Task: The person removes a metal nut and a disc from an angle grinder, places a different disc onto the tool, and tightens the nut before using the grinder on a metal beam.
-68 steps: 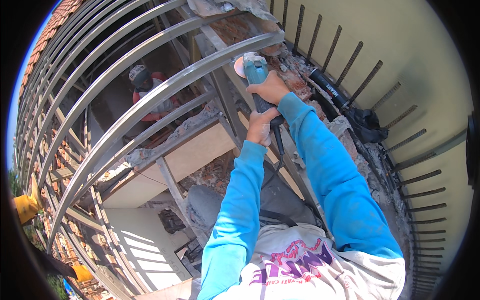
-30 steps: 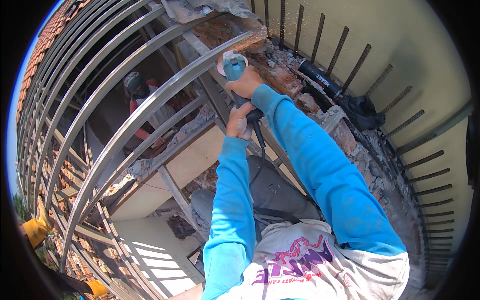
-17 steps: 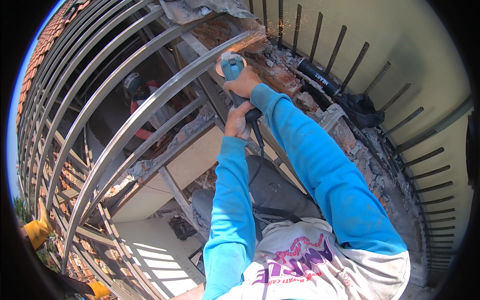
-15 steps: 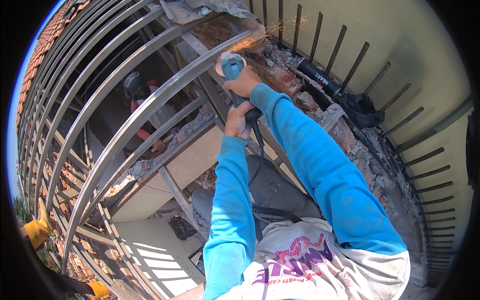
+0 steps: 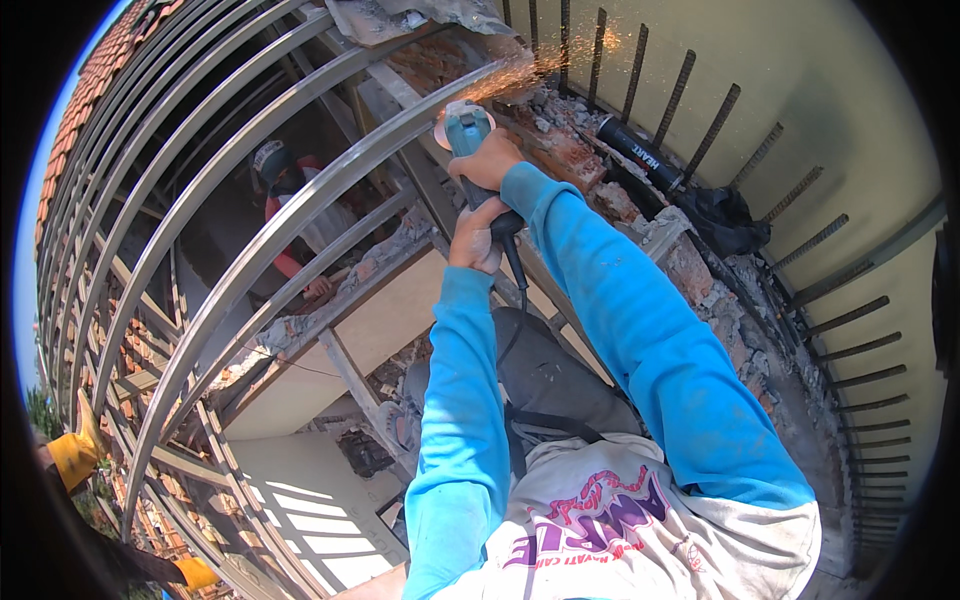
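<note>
Both my hands grip a teal-and-black angle grinder (image 5: pixel 467 128), held out at the top middle. My right hand (image 5: pixel 488 161) is closed around its body close behind the head. Further back, my left hand (image 5: pixel 474 241) wraps the rear handle, where the black power cord (image 5: pixel 519 268) comes out and hangs down. The grinder's disc (image 5: pixel 441 132) is at the side of a long grey metal bar (image 5: pixel 385 142), near its far end. Orange sparks (image 5: pixel 515 80) spray from there to the upper right. The exact contact point is hidden.
Parallel metal bars (image 5: pixel 190 150) span an opening at left, with a person (image 5: pixel 310 210) below. A yellow-gloved hand (image 5: pixel 77 458) is at the far left edge. Upright rebar (image 5: pixel 675 95) lines the wall at right. A black cylinder (image 5: pixel 640 155) and black bag (image 5: pixel 722 220) lie on rubble (image 5: pixel 690 275).
Sparks now reach farther up and to the right, in front of the rebar. My hands and the grinder have barely shifted. The person below has moved their head slightly.
</note>
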Demonstrator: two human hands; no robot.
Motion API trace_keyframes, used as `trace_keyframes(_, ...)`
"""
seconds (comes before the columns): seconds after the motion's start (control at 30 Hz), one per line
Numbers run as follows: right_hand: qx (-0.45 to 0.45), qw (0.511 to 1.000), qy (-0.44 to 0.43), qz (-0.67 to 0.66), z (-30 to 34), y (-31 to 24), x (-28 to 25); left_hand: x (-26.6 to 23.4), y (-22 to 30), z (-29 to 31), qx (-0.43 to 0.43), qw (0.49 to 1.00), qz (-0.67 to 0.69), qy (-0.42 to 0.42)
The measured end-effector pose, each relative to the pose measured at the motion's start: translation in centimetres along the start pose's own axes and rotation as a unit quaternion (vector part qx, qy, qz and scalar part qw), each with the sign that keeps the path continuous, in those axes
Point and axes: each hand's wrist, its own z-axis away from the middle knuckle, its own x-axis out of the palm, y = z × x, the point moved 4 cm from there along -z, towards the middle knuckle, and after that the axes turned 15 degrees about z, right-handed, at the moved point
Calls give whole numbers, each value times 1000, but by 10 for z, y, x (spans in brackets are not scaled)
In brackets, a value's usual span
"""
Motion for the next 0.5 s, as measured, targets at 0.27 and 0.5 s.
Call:
trace_keyframes(0.27, 2, 1000, 10, -2, 2, 0, 0, -3, -1, -1, 6, 1000, -25, -3)
trace_keyframes(0.5, 8, 1000, 13, 0, 1, 1, 4, -3, -1, 3, 5, 1000, -30, 1)
